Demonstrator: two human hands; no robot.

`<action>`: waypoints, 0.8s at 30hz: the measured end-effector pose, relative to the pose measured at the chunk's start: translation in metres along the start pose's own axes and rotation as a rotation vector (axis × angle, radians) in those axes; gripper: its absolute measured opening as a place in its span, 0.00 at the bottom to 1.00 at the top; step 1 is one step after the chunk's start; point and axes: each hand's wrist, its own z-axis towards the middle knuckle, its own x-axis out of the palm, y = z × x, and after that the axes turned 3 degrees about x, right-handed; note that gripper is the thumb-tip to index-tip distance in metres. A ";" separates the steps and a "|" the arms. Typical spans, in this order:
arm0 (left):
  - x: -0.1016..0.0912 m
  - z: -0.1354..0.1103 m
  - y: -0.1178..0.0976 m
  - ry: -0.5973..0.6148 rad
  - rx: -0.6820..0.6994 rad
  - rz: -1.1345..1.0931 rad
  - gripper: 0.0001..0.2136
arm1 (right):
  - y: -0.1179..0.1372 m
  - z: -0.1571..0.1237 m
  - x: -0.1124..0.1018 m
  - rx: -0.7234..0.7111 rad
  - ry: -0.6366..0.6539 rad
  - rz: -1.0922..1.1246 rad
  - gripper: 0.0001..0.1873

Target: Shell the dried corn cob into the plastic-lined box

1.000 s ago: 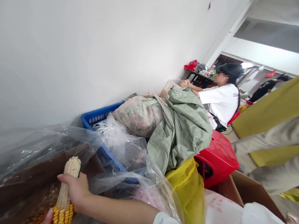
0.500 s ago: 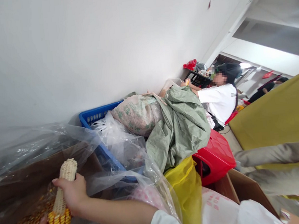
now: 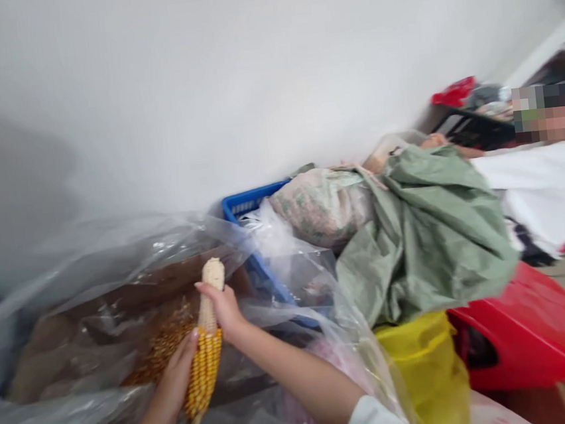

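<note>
Both hands on one corn cob (image 3: 206, 352): right hand (image 3: 224, 309) wrapped round bare upper part, left hand (image 3: 176, 382) clasps the yellow kernelled lower part. Cob tilted, held over loose kernels (image 3: 158, 350) in plastic-lined cardboard box (image 3: 122, 307). Blue basket (image 3: 252, 205) just behind w/ sacks (image 3: 415, 239).

Looking down and forward from head height, tilting sideways, sitting close over the clear-plastic-lined brown cardboard box (image 3: 97, 310), facing the white wall (image 3: 249, 75).
</note>
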 end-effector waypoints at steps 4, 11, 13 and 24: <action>0.001 -0.006 -0.002 -0.014 0.019 -0.095 0.19 | -0.001 -0.001 -0.001 0.027 0.098 0.014 0.15; -0.005 -0.007 -0.005 0.147 0.190 0.121 0.28 | 0.005 -0.003 -0.001 0.047 0.146 0.010 0.17; -0.007 -0.007 -0.004 0.185 0.258 0.262 0.26 | 0.004 -0.003 -0.002 0.051 0.155 0.003 0.17; -0.002 -0.010 0.000 0.163 0.297 0.330 0.25 | -0.007 -0.003 -0.007 0.077 0.114 -0.002 0.17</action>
